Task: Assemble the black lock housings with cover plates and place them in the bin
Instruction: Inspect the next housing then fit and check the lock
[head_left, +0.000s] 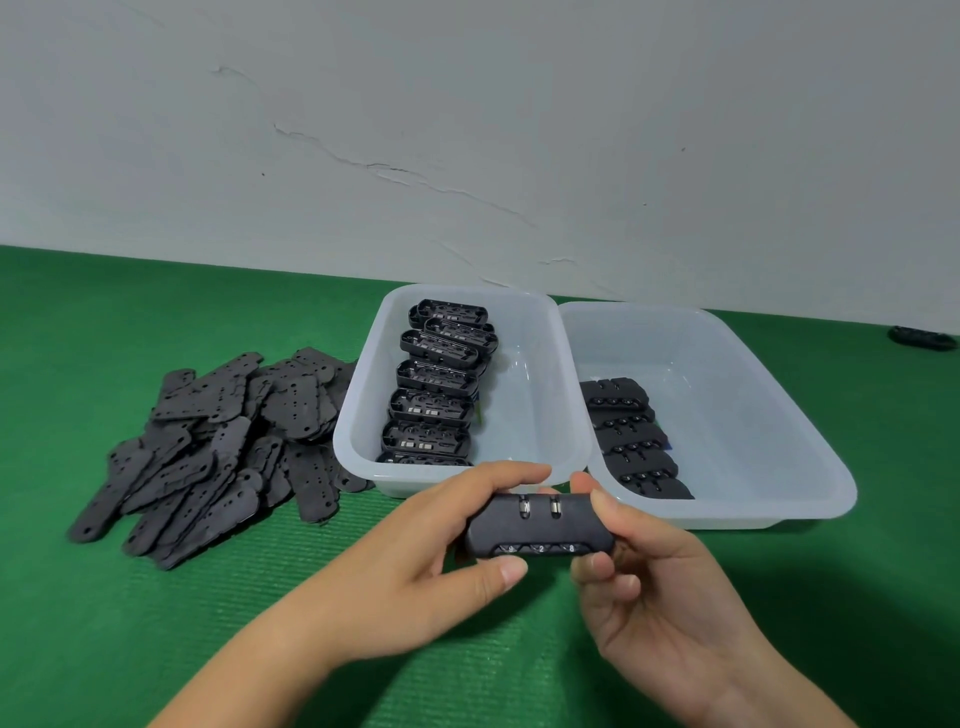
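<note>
A black lock housing (540, 526) with number dials showing 9, 2, 8 is held just above the green mat, in front of the bins. My left hand (415, 561) grips its left end between thumb and fingers. My right hand (644, 587) grips its right end the same way. A heap of flat black cover plates (218, 447) lies on the mat at the left. The left clear bin (530, 364) holds a row of several open housings (434, 387). The right clear bin (753, 415) holds a row of several closed housings (631, 439).
The two bins stand side by side, touching, behind my hands. A green mat (130, 623) covers the table up to a cracked white wall (467, 130). A lone black part (924, 338) lies at the far right edge.
</note>
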